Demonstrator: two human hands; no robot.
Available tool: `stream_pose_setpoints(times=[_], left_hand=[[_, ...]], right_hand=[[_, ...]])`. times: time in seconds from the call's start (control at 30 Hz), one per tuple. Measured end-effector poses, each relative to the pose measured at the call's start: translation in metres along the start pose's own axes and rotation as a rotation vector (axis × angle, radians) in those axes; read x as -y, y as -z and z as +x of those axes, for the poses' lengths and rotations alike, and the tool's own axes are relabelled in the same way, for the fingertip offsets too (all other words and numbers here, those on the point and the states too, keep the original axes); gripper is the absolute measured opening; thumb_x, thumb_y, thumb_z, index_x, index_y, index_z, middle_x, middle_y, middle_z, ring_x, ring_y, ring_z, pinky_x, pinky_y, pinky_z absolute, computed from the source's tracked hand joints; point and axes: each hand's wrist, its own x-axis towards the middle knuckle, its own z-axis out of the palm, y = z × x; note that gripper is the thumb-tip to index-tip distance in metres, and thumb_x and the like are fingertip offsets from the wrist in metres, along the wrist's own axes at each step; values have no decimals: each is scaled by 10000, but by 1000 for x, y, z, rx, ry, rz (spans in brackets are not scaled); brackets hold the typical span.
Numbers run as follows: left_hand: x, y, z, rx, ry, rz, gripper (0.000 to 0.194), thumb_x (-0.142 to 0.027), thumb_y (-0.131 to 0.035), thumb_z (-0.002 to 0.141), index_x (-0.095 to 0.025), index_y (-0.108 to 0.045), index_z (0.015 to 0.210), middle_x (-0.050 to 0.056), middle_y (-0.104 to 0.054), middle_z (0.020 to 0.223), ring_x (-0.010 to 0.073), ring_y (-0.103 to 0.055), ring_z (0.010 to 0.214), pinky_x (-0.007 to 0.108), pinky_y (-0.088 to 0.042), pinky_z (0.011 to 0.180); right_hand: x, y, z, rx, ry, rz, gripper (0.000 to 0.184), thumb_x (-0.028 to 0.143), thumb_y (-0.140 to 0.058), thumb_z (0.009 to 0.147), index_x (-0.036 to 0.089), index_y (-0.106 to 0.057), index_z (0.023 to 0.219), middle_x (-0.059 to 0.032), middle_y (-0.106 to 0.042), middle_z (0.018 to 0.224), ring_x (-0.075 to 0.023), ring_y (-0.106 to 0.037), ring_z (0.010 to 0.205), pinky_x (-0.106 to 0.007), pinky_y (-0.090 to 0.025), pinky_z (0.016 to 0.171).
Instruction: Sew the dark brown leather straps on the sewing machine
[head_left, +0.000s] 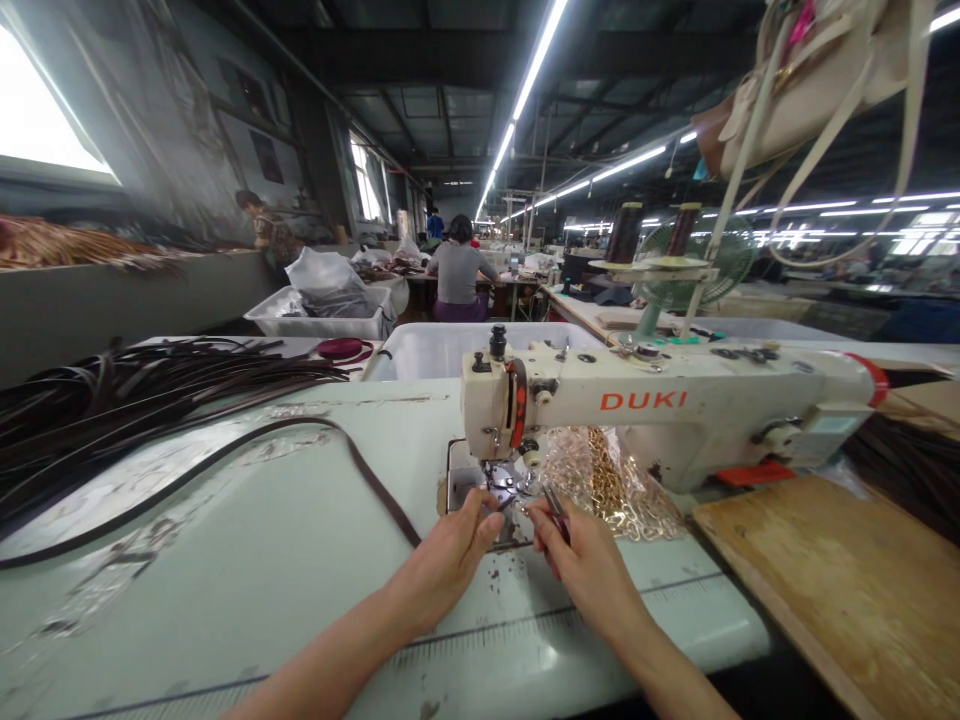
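My left hand (448, 553) rests on the pale green table (285, 560), fingertips pinching the end of a dark brown strap (225, 455) at the needle plate of a cream DUKI sewing machine (675, 405). My right hand (581, 560) sits just right of the needle, holding small red-handled snips (556, 512) between thumb and fingers. The strap curves away to the left across the table. The presser foot area (504, 485) is partly hidden by my fingers.
A pile of dark straps (112, 395) lies at the left. A clear bag of gold chain (615, 485) sits behind the needle. A wooden board (832, 570) lies at the right, white bins (450, 350) behind. Other people work at far tables. Bags hang overhead.
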Motion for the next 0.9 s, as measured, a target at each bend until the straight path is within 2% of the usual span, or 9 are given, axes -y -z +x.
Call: stream_pose_setpoints(times=[0.07,0.2,0.4,0.57,0.8,0.9], left_hand=[[-3,-1,-1,14,-9,27,249,-358,-252,999,-228,-464,992,-20,-552,733,164,-544,681,254,-363,632],[-6,-3,-1,42,-16,88,232,-321,-265,996,-232,-474,953,-34,-499,632,162,-502,570,255,-327,567],[-2,-8,-2,-12,4,176,243,-303,-226,1006,-231,-436,907,-16,-542,672,178,-548,618,270,-320,592],[0,-9,-2,-12,5,218,226,-295,-247,1001,-228,-455,944,8,-608,708,198,-602,655,274,-342,593],[-3,-5,-4,0,3,212,269,-274,-275,994,-219,-476,1164,35,-672,791,205,-652,721,272,-405,634],[-4,-2,-4,9,2,191,273,-274,-291,989,-214,-533,1100,39,-675,809,201,-653,743,267,-421,653]], right_hand=[[3,0,-1,-29,-5,-8,303,444,-398,953,209,-547,834,5,-616,651,-155,-546,516,-273,-393,559],[7,-5,-3,-71,-3,-41,288,439,-399,954,222,-534,822,3,-619,633,-176,-570,541,-288,-401,582],[6,-15,-8,-121,117,-96,225,347,-380,971,238,-523,836,-12,-634,720,-195,-603,654,-293,-412,624],[0,-26,-11,-110,161,-110,146,262,-385,963,236,-528,974,-35,-666,877,-205,-642,774,-309,-466,686],[-11,-36,-13,-155,345,-256,286,126,-346,939,185,-459,1194,-100,-652,1047,-210,-645,924,-340,-521,793],[-15,-42,-18,-181,436,-362,359,90,-321,930,170,-411,1268,-122,-645,1075,-214,-641,961,-350,-535,815]])
